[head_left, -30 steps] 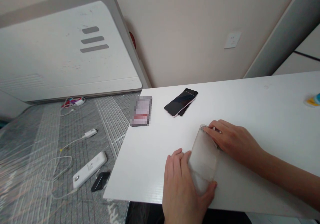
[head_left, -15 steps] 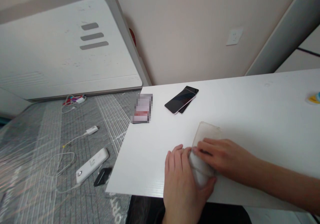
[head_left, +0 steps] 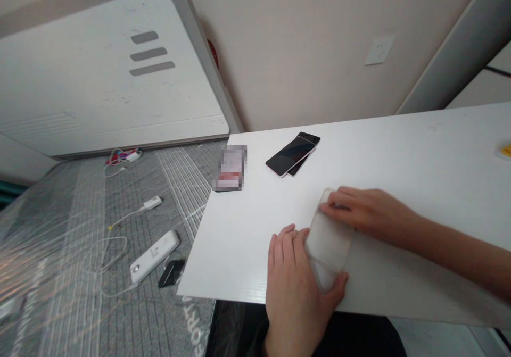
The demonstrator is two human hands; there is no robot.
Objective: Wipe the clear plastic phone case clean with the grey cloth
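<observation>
A translucent whitish phone case (head_left: 329, 240) lies on the white table (head_left: 399, 155) near its front edge. My left hand (head_left: 293, 282) grips the case's near end, fingers along its left side and thumb round its right side. My right hand (head_left: 369, 213) rests on the far end, fingers stretched flat with the tips at the far left corner.
Two stacked dark phones (head_left: 289, 155) and a blurred card (head_left: 230, 168) lie further back on the table. A yellow object (head_left: 505, 150) sits at the right edge. Left of the table, a power bank (head_left: 154, 249), a charger with cable (head_left: 153, 203) and a small black item (head_left: 171, 273) lie on a grey surface.
My right hand slid down the case towards my left hand, then back up to its far end. My left hand kept hold of the near end.
</observation>
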